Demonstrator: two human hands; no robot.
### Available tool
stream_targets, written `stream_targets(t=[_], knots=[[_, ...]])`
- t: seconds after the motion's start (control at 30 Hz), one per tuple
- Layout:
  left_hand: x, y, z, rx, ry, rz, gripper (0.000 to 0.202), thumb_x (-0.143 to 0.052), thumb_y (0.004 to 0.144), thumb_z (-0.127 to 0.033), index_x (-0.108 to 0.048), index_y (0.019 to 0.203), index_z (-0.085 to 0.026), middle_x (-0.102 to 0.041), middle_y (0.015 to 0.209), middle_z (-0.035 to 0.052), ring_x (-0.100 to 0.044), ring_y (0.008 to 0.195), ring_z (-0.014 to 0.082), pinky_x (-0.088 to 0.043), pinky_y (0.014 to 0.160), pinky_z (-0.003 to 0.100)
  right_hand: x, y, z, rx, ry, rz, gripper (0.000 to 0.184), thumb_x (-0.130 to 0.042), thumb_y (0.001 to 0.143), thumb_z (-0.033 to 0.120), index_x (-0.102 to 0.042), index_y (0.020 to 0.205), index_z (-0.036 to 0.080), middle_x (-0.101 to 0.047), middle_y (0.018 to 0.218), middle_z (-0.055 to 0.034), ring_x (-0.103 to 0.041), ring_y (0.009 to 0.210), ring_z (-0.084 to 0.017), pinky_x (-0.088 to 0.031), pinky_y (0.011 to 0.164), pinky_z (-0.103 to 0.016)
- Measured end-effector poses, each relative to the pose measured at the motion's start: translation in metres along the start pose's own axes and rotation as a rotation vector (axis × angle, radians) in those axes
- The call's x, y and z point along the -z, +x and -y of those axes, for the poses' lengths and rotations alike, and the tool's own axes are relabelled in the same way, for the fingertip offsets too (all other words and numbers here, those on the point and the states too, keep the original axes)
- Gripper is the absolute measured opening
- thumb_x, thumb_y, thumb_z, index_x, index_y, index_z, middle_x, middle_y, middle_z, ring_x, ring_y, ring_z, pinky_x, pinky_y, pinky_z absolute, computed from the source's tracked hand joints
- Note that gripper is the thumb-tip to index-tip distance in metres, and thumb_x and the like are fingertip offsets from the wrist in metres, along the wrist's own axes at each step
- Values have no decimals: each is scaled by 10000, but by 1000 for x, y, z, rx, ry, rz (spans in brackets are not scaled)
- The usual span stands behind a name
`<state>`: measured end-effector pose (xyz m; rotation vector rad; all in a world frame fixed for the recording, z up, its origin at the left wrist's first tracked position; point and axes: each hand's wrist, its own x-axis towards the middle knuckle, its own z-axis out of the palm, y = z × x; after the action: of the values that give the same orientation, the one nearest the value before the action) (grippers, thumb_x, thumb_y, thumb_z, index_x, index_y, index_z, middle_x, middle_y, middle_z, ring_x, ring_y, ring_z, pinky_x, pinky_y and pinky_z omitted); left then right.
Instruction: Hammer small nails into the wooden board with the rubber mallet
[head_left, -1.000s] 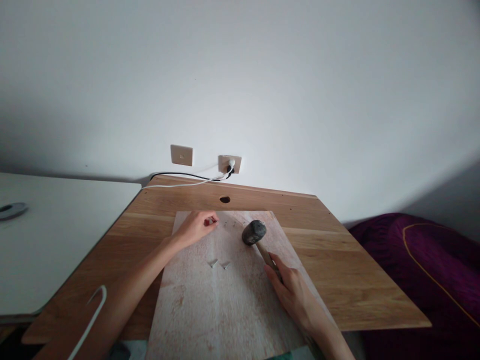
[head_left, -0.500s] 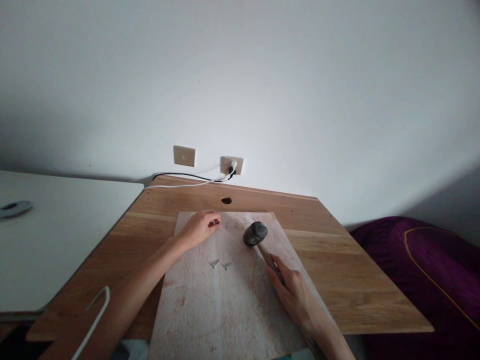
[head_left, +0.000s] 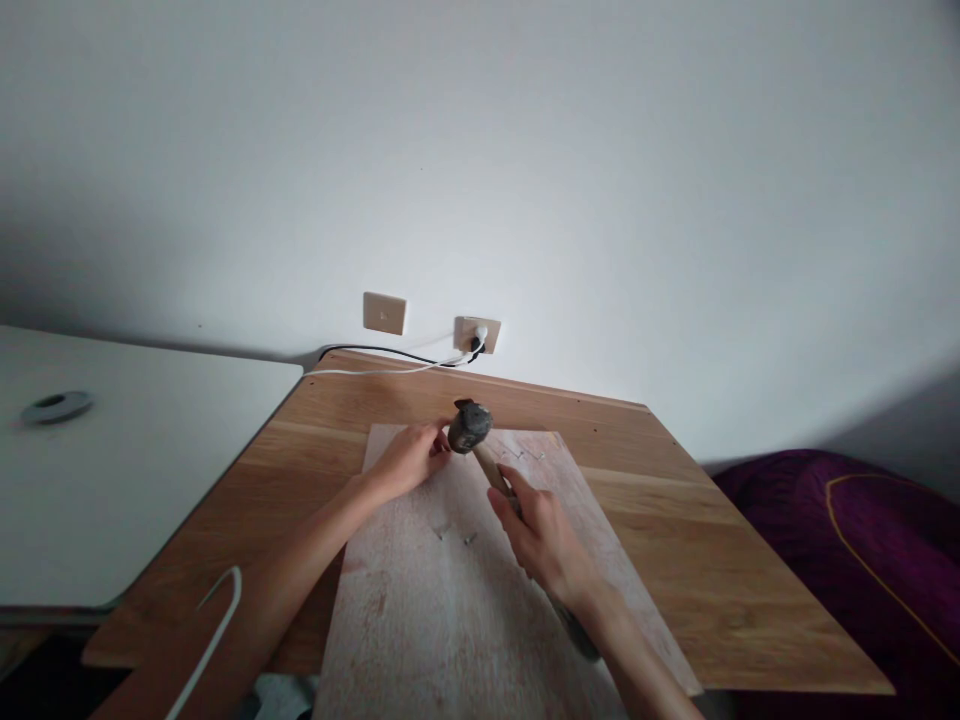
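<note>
A pale whitewashed board (head_left: 465,600) lies on a wooden desk (head_left: 675,540). My right hand (head_left: 541,540) is closed round the wooden handle of a hammer (head_left: 469,427), whose dark head hangs over the board's far edge. My left hand (head_left: 409,462) rests on the board just left of the hammer head, fingers pinched together on something too small to make out. Two small nails (head_left: 456,533) stick out of the board between my hands, and a few more (head_left: 525,455) lie near its far right corner.
A white table (head_left: 135,470) with a grey ring (head_left: 56,406) adjoins the desk on the left. Wall sockets (head_left: 475,334) with black and white cables sit behind the desk. A purple cushion (head_left: 847,560) lies at the right. A white cord (head_left: 214,620) crosses my left forearm.
My right hand has lifted the hammer off the board and swung it left and forward, so its head is now beside my left fingers. My left hand has stayed in place.
</note>
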<state>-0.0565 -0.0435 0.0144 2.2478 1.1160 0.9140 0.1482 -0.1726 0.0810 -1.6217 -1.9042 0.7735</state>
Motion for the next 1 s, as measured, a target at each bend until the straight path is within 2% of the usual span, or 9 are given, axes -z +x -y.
stream_targets(t=[0.13, 0.23, 0.4, 0.6, 0.73, 0.8, 0.9, 1.0], knots=[[-1, 0, 2, -14, -13, -35, 458, -686, 783, -65, -633, 1220, -190, -749, 991, 55, -702, 871, 202, -516, 789, 283, -7, 6, -1, 7, -30, -19, 416, -409, 1016, 400, -648, 1254, 158, -644, 598, -7, -654, 514, -195, -487, 494, -281], [-1, 0, 1, -8, -28, -18, 426, -682, 797, -91, -639, 1211, -183, -748, 937, 48, -695, 829, 203, -504, 759, 284, -8, 5, -3, -8, 1, -35, 417, -411, 1018, 406, -639, 1273, 168, -641, 578, 1, -637, 473, -188, -492, 473, -280], [0, -1, -1, 1, -32, 8, 443, -640, 789, -72, -648, 1221, -168, -739, 864, 39, -686, 778, 197, -482, 698, 271, -4, 1, -1, -40, 13, 32, 454, -413, 1023, 443, -620, 1301, 149, -638, 622, 2, -594, 443, -157, -446, 439, -255], [-2, 0, 0, 15, -53, 10, 458, -638, 806, -109, -631, 1258, -183, -745, 883, 25, -689, 779, 180, -508, 737, 281, 0, -25, -20, -95, 35, -20, 519, -396, 1028, 509, -600, 1343, 151, -645, 684, 3, -546, 408, -120, -388, 398, -234], [-2, 0, -2, 7, -11, 5, 441, -689, 806, -145, -639, 1241, -196, -740, 900, 22, -685, 791, 187, -507, 745, 285, 0, -45, -37, -121, -31, 6, 524, -391, 1028, 502, -626, 1332, 144, -617, 609, 6, -597, 456, -170, -423, 434, -267], [-1, 0, -2, 13, -10, 7, 445, -705, 813, -152, -636, 1249, -203, -738, 898, 16, -684, 787, 185, -501, 738, 282, -1, -49, -40, -133, -36, 20, 559, -377, 1031, 506, -606, 1360, 117, -586, 545, 12, -578, 431, -185, -419, 426, -282], [-1, 1, -1, 17, -27, 7, 423, -694, 827, -130, -643, 1241, -196, -741, 871, 14, -687, 778, 184, -497, 744, 287, 0, -48, -37, -162, -5, 51, 587, -349, 1041, 518, -578, 1397, 111, -544, 487, 26, -524, 367, -179, -387, 385, -278], [-4, 1, 2, -2, -47, 0, 397, -670, 832, -105, -658, 1220, -192, -754, 891, 23, -692, 784, 182, -503, 765, 291, 2, -38, -26, -134, 21, 14, 559, -362, 1041, 523, -580, 1385, 141, -599, 570, 14, -526, 374, -155, -393, 388, -260]])
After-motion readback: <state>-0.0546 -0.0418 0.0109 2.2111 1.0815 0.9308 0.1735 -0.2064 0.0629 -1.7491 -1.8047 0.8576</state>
